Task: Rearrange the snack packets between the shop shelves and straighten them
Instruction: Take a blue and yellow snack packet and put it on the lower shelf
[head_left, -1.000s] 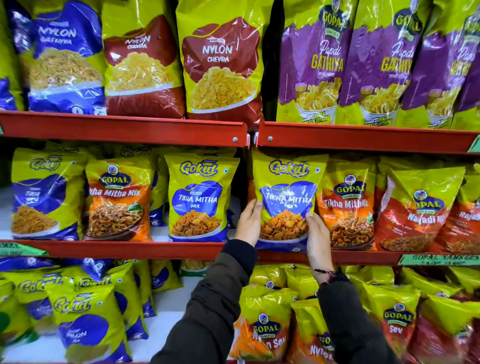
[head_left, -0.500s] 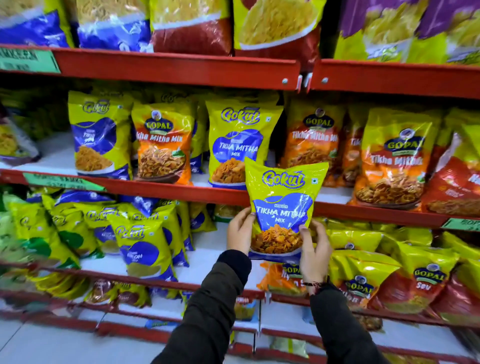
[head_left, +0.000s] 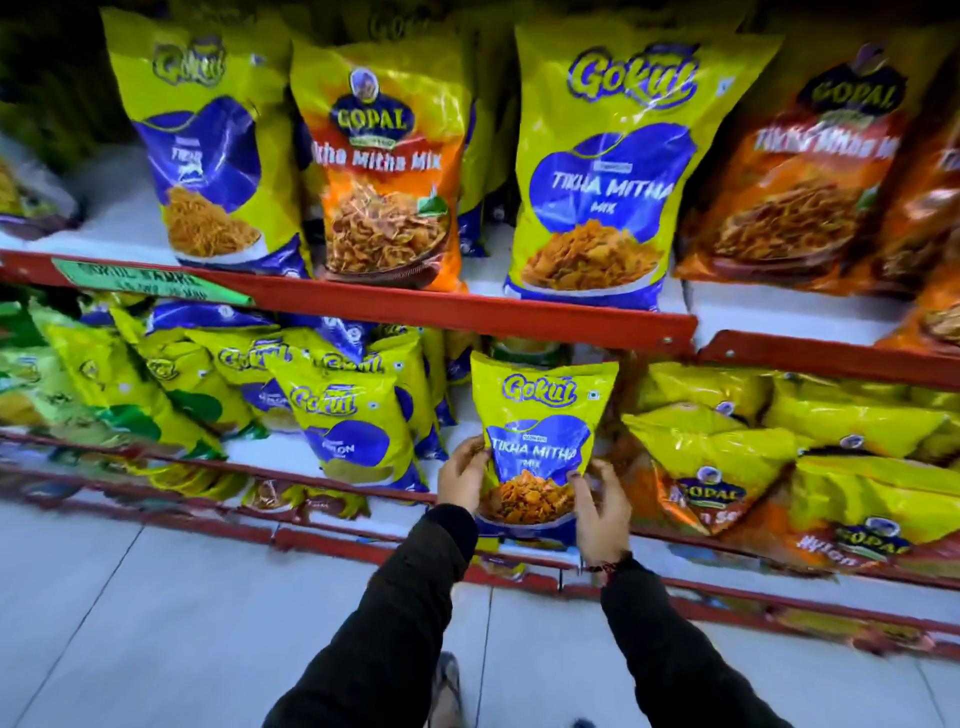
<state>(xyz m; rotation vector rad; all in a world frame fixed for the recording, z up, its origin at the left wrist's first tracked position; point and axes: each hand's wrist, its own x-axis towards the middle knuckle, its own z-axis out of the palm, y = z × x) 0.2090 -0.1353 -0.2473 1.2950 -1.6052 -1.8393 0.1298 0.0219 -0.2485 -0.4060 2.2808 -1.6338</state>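
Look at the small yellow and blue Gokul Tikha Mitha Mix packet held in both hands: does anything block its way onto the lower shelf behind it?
Nothing visible does. The left hand and right hand grip the small yellow and blue Gokul Tikha Mitha Mix packet in front of a gap between the leaning yellow Gokul Nylon packet and the yellow and orange Gopal packets.

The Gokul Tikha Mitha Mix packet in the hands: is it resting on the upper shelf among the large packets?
No, the small Gokul packet is held by the left hand and right hand below the red shelf edge.
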